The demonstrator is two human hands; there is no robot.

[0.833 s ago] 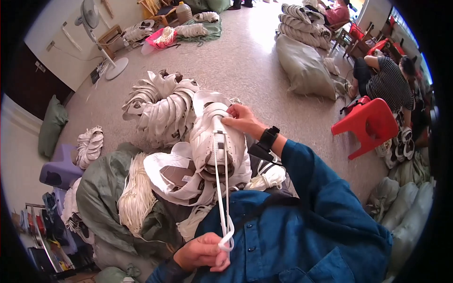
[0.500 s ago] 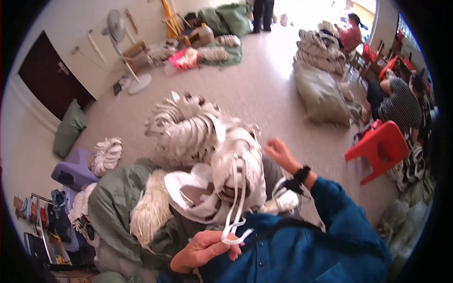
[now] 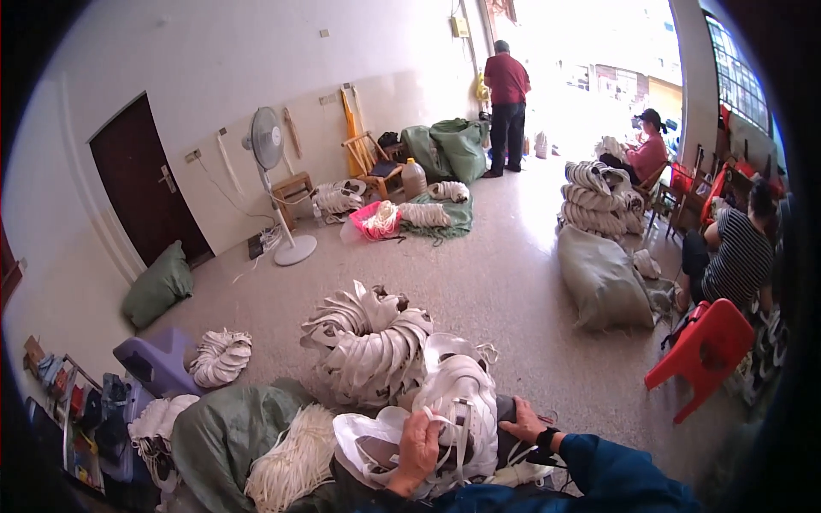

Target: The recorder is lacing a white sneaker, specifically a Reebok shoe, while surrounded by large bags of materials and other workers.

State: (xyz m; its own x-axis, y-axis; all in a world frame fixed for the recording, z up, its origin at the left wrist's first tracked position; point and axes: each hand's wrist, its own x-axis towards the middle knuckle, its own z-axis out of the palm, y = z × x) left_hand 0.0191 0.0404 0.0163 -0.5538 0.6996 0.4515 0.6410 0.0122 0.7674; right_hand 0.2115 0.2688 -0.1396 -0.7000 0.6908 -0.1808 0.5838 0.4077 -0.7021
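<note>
The left hand pinches a lace, the right hand rests empty, and the upper looks light, soft, best held by its edge.

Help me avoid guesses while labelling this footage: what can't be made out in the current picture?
All in the head view:
How the left hand grips the white lace: partly hidden by the hand itself.
What the person in the striped shirt handles: hidden by their body and the red stool.
The contents of the grey-green sack: hidden by its cloth.
The wearer's lap: cut off by the lower edge.
</note>
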